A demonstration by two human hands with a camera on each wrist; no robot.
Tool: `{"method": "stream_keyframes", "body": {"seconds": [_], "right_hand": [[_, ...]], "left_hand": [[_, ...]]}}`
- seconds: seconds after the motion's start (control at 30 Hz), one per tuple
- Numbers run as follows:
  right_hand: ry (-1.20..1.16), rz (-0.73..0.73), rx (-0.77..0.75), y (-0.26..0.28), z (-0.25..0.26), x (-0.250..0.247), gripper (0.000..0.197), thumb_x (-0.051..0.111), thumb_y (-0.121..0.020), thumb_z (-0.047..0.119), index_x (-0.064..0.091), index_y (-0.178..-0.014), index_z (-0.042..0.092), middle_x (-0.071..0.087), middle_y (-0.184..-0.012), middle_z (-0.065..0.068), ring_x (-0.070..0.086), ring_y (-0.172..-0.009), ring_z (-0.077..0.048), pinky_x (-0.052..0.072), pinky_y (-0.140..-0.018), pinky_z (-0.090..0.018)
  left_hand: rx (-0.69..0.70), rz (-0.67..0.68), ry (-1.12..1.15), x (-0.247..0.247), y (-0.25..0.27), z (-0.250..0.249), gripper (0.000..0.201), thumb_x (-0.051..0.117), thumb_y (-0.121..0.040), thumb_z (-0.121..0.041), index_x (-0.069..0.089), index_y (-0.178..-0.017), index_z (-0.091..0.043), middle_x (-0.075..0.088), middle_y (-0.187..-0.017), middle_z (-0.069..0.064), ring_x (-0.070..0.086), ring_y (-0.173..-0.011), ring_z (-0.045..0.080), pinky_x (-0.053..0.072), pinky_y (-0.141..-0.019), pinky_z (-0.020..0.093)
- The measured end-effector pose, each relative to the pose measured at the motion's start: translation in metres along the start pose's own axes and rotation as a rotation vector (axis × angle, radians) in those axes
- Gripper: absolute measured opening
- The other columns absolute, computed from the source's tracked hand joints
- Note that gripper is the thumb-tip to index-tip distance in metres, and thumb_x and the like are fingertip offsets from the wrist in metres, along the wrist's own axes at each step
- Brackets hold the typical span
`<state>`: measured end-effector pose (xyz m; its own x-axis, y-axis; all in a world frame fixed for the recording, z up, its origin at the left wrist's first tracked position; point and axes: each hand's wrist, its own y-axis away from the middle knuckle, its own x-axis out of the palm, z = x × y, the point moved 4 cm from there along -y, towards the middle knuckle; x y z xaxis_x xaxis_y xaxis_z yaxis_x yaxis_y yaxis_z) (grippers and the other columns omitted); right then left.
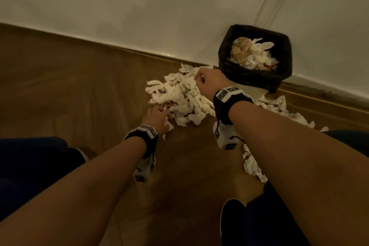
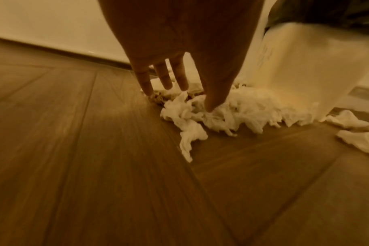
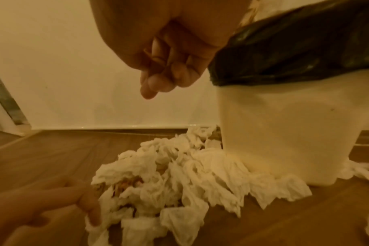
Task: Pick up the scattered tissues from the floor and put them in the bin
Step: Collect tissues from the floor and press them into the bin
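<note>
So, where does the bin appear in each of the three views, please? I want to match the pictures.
Head view: the bin stands upper right of centre, against the wall, seen from above, with tissues inside.
Left wrist view: it is at the top right; its pale side shows behind the hand.
Right wrist view: it fills the right side, black liner on top.
Shared landmark: the pile of tissues at the foot of the bin.

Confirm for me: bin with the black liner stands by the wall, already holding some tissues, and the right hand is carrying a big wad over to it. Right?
Not quite. The right hand is curled but holds nothing, as the right wrist view shows. The rest stands: the bin with its black liner stands by the wall and already holds tissues.
</note>
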<state>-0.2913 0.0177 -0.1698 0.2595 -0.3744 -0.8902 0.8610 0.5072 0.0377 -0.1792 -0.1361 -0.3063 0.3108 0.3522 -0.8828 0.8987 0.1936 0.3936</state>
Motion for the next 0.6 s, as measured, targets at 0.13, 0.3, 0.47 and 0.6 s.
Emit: {"method": "stream_keyframes", "body": {"seconds": [0.13, 0.3, 0.47, 0.6], "right_hand": [[0.04, 0.114, 0.038, 0.003, 0.001, 0.029, 0.029, 0.038, -0.095, 0.019, 0.063, -0.105, 0.009, 0.066, -0.093, -0.014, 0.056, -0.077, -0.026, 0.041, -0.065, -0.029], [0.046, 0.201, 0.106, 0.008, -0.004, 0.058, 0.03, 0.038, -0.096, 0.019, 0.065, -0.104, 0.008, 0.066, -0.098, -0.014, 0.062, -0.085, -0.029, 0.051, -0.074, -0.036], [0.056, 0.331, 0.207, 0.013, -0.017, 0.086, 0.029, 0.042, -0.094, 0.014, 0.067, -0.103, 0.005, 0.068, -0.1, -0.014, 0.064, -0.086, -0.028, 0.054, -0.076, -0.037], [0.12, 0.408, 0.184, 0.011, -0.01, 0.106, 0.028, 0.043, -0.095, 0.015, 0.066, -0.109, 0.007, 0.065, -0.11, -0.015, 0.061, -0.098, -0.03, 0.05, -0.081, -0.034]], "left_hand": [[0.06, 0.072, -0.08, 0.017, 0.0, -0.002, 0.063, 0.065, -0.082, -0.043, 0.037, -0.137, -0.034, 0.011, -0.153, 0.008, 0.017, -0.138, 0.036, 0.03, -0.11, 0.048], [0.013, 0.169, -0.036, 0.042, -0.003, 0.007, 0.058, 0.057, -0.09, -0.03, 0.033, -0.142, -0.028, 0.015, -0.152, 0.01, 0.018, -0.137, 0.035, 0.031, -0.11, 0.046], [-0.073, 0.035, 0.242, 0.051, 0.001, 0.019, 0.032, 0.052, -0.089, -0.004, 0.051, -0.12, -0.01, 0.041, -0.131, 0.016, 0.046, -0.114, 0.033, 0.041, -0.094, 0.036], [-0.16, -0.154, 0.429, 0.048, 0.01, 0.037, 0.061, 0.073, -0.078, -0.011, 0.042, -0.13, -0.009, 0.033, -0.132, 0.017, 0.05, -0.108, 0.032, 0.042, -0.094, 0.034]]}}
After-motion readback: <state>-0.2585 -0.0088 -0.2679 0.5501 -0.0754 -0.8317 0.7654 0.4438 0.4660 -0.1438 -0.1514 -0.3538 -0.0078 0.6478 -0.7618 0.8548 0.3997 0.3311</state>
